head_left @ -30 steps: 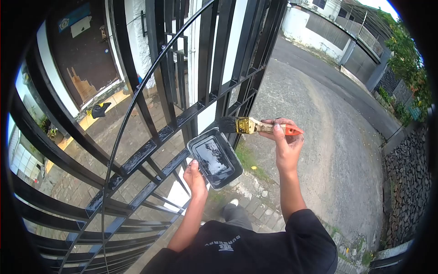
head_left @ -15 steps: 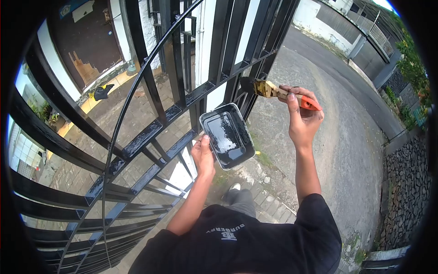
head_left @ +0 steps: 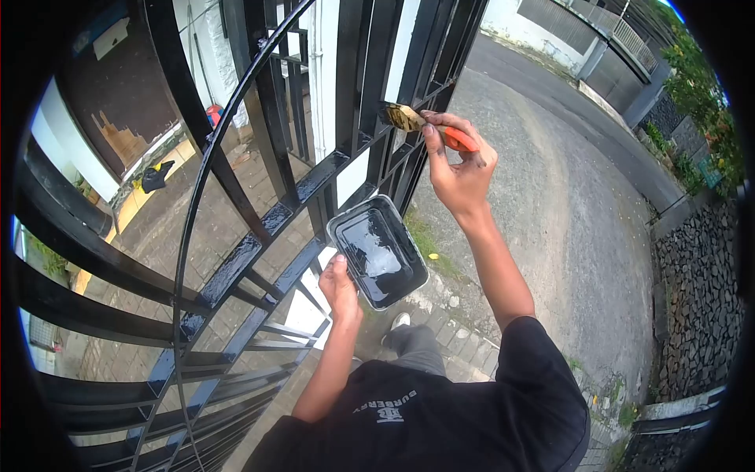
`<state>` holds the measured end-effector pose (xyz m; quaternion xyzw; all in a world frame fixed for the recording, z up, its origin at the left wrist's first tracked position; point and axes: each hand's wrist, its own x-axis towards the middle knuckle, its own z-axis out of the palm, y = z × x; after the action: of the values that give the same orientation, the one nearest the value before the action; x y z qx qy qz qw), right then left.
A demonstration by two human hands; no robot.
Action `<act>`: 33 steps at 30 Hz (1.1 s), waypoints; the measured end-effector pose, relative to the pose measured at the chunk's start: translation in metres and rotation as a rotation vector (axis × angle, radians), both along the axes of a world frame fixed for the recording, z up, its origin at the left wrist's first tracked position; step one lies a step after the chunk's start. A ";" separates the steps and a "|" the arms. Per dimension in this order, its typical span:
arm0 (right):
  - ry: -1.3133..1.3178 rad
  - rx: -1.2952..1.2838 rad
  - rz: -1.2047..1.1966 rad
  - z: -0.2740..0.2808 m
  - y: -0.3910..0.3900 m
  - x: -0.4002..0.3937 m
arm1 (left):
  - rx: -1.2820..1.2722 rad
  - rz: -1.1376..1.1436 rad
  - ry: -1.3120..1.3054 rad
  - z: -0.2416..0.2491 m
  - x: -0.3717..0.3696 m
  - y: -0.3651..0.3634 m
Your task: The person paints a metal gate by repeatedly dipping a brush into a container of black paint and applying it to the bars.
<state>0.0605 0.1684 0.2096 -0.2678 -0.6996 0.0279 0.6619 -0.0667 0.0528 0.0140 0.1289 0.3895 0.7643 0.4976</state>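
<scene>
My left hand [head_left: 340, 289] grips the near left edge of a rectangular paint tray [head_left: 379, 252], thumb over the rim. Glossy black paint covers the inside of the tray. Up and to the right, my right hand [head_left: 462, 161] is closed round a paintbrush [head_left: 406, 118] with an orange-tipped handle. The brush's dark bristles point left and overlap the upright bars of a black metal gate [head_left: 322, 177] in this view. Wet-looking black paint shines on the gate's crossbar, left of the tray.
A thin black cable [head_left: 206, 157] curves down in front of the gate. Behind the bars are a brown door [head_left: 118, 86] and a black plastic bag [head_left: 153, 177] on the ground. A grey road [head_left: 543, 181] runs along the right, bordered by a stone wall [head_left: 700, 275].
My right hand and the paintbrush have moved left and slightly up, toward the gate bars. The tray sits slightly lower and further left in view, as the camera has shifted.
</scene>
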 end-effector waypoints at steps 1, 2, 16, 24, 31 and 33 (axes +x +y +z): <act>-0.024 -0.024 -0.008 -0.002 0.002 -0.003 | -0.003 0.014 0.000 0.000 0.000 0.000; -0.025 -0.026 0.006 -0.004 0.005 -0.007 | -0.001 0.009 0.009 0.000 -0.002 0.000; -0.314 0.266 -0.059 0.032 0.045 -0.030 | -0.063 -0.002 0.005 -0.003 -0.007 -0.011; -0.914 0.666 -0.217 0.033 0.038 -0.014 | -0.097 0.024 -0.018 -0.015 -0.013 -0.023; -0.476 0.049 0.103 -0.012 0.037 -0.012 | -0.109 0.101 -0.039 -0.021 -0.009 -0.028; -0.436 -0.153 0.056 -0.021 0.036 -0.013 | -0.136 0.085 -0.033 -0.022 -0.007 -0.030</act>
<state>0.0475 0.2048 0.1887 -0.2974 -0.8289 0.0411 0.4719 -0.0735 0.0224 -0.0078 0.0655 0.4374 0.7584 0.4787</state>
